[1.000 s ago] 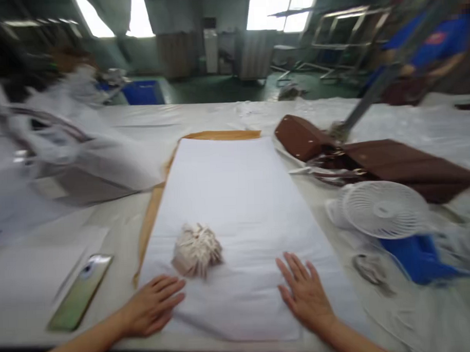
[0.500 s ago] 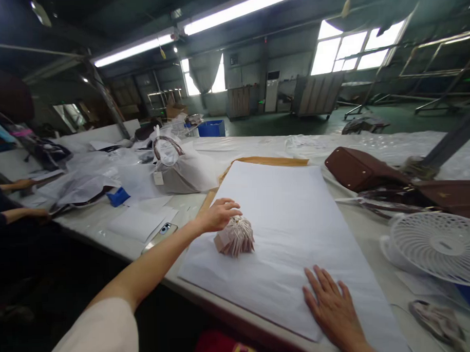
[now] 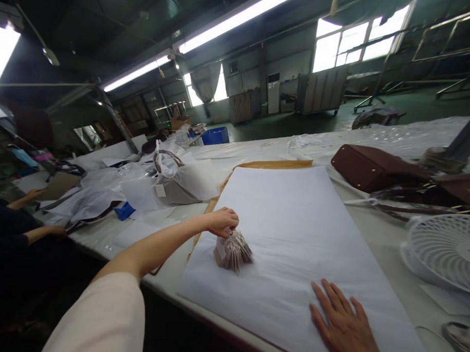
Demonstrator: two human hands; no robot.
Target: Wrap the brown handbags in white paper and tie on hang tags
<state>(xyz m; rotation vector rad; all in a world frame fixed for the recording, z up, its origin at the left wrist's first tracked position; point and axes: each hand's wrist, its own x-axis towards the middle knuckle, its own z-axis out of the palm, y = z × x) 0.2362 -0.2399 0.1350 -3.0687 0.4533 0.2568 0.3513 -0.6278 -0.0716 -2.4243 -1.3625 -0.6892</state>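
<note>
At frame centre I see the left hand (image 3: 221, 220), fingers pinching the top of a fanned beige bundle (image 3: 234, 253); lower right, the right hand (image 3: 343, 318) spreads on white paper (image 3: 282, 210).

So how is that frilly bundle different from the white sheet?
The bundle is small and bunched up, while the white sheet is much bigger and spread flat. The bundle looks beige and brownish; the sheet is plain white. The left hand pinches the bundle's top, but the right hand lies open on the sheet. Both have a hand on them.
</note>
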